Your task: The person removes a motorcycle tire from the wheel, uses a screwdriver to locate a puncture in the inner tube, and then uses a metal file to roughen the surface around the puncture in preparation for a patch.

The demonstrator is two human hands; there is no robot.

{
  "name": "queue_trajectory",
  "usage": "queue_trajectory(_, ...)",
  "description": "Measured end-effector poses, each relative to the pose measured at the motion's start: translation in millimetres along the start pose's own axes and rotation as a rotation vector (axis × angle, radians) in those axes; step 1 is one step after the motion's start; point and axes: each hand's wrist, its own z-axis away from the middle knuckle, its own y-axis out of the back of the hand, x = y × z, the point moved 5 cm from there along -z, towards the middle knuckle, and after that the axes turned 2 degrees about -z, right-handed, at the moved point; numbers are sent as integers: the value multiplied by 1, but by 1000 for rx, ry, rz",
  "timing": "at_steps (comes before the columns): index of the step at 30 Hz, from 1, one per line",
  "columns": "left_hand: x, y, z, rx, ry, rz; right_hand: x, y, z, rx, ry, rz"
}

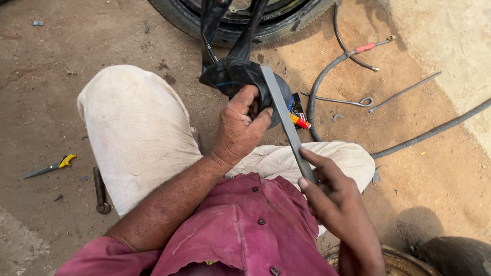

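- Centrally in the frame, the left hand [240, 128] grips a bunched black inner tube [230, 75], fingers wrapped tight.
- Lower right, the right hand [327, 186] pinches the near end of a flat metal file [284, 115].
- Its long axis runs diagonally up-left, the far end lying across the tube.
- The tube's upper part leaves the frame by the tyre [240, 30]; the contact spot is hidden.

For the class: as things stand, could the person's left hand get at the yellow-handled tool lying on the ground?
Probably not at once: the left hand grips the black inner tube, and the raised knee lies between it and the yellow-handled tool.
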Motion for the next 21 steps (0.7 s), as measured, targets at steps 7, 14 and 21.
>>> queue_trajectory(7, -9, -3, -10, 6, -8, 109, -32, -1, -24, 43, 31, -54)
queue_trajectory(14, -5, -14, 1, -81, 24, 183, -37, -18, -17, 23, 108, 22)
queue_trajectory(21, -9, -4, -8, -25, 63, 278, 1, 15, -3, 45, -91, -16)
